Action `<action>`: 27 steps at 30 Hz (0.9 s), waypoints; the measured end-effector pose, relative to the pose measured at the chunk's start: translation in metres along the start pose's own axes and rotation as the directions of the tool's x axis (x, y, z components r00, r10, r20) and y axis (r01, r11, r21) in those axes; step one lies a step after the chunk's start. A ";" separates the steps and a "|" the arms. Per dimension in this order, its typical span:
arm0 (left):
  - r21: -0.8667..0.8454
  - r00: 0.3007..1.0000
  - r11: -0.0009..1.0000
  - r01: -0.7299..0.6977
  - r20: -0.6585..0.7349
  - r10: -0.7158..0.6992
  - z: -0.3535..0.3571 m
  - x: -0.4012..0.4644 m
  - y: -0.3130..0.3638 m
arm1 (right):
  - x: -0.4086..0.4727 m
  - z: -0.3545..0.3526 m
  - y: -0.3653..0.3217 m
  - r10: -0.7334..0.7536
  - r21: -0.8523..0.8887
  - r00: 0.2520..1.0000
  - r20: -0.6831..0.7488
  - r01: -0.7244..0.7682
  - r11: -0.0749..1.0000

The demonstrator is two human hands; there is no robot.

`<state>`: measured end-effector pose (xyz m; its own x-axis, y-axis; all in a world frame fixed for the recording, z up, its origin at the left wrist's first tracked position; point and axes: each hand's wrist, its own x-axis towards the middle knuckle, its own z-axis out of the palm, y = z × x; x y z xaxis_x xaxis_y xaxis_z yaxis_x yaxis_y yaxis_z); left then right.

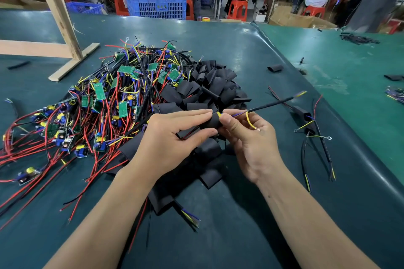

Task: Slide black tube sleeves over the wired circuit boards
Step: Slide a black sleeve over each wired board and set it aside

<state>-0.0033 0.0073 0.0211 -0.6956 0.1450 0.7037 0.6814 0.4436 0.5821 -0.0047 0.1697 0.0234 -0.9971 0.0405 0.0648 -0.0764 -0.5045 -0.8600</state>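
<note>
My left hand [172,137] pinches a black tube sleeve [212,121] between thumb and fingers at the middle of the table. A circuit board sits inside it, almost wholly hidden, with only a yellow bit showing at the sleeve's right end. My right hand [247,135] pinches the board's wires right beside the sleeve; a yellow wire loops over its palm. The black cable [271,103] runs up and to the right from there. A heap of wired circuit boards [105,102] lies to the left, and a pile of loose black sleeves [209,85] lies behind my hands.
Sleeved boards with cables [310,124] lie to the right on the dark green table [240,225]. A wooden frame [63,35] stands at the back left. A blue crate [156,3] and seated people on red stools are beyond the table. Stray sleeves [275,68] lie far right.
</note>
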 end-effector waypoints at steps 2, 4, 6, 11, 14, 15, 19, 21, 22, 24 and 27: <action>0.021 1.000 1.000 -0.017 0.001 0.017 0.000 0.000 -0.002 | 0.000 -0.001 0.001 0.023 -0.012 0.999 0.026 -0.023 1.000; 0.039 0.999 0.999 -0.028 -0.026 0.029 0.000 0.000 -0.004 | 0.001 -0.001 0.001 0.069 -0.016 0.995 0.069 -0.068 0.998; 0.037 0.998 0.999 -0.035 -0.045 0.037 -0.002 0.001 -0.005 | 0.001 -0.001 0.000 0.093 -0.022 0.992 0.090 -0.091 0.996; 0.047 0.998 0.997 -0.060 -0.020 0.061 0.000 0.002 -0.004 | 0.000 -0.002 -0.003 0.025 -0.049 0.997 0.068 -0.021 0.999; 0.078 0.997 0.994 -0.071 -0.022 0.073 0.001 0.001 -0.004 | 0.000 -0.001 -0.001 0.008 -0.078 1.000 0.020 -0.006 0.997; 0.086 0.997 0.994 -0.071 -0.025 0.074 0.001 0.001 -0.004 | -0.001 0.000 0.000 0.007 -0.080 1.000 0.002 -0.007 0.997; 0.104 0.996 0.992 -0.076 -0.046 0.081 0.003 0.001 -0.004 | -0.004 0.007 0.007 0.000 -0.025 0.997 -0.077 -0.002 1.000; 0.106 0.995 0.991 -0.087 -0.048 0.092 0.004 0.001 -0.004 | -0.006 0.009 0.009 0.012 0.018 0.994 -0.110 -0.010 1.000; 0.104 0.994 0.990 -0.095 -0.046 0.101 0.004 0.001 -0.003 | -0.007 0.010 0.009 0.024 0.028 0.992 -0.125 -0.021 0.999; 0.105 0.992 0.987 -0.119 -0.038 0.123 0.004 0.001 -0.003 | -0.008 0.011 0.008 0.059 0.033 0.989 -0.132 -0.056 0.998; 0.114 0.990 0.984 -0.135 -0.035 0.139 0.005 0.001 -0.003 | -0.009 0.012 0.006 0.134 0.059 0.982 -0.134 -0.127 0.990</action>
<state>-0.0072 0.0108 0.0184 -0.5852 0.1740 0.7920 0.7384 0.5179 0.4319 0.0038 0.1561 0.0234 -0.9889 0.0882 -0.1195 0.0507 -0.5554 -0.8300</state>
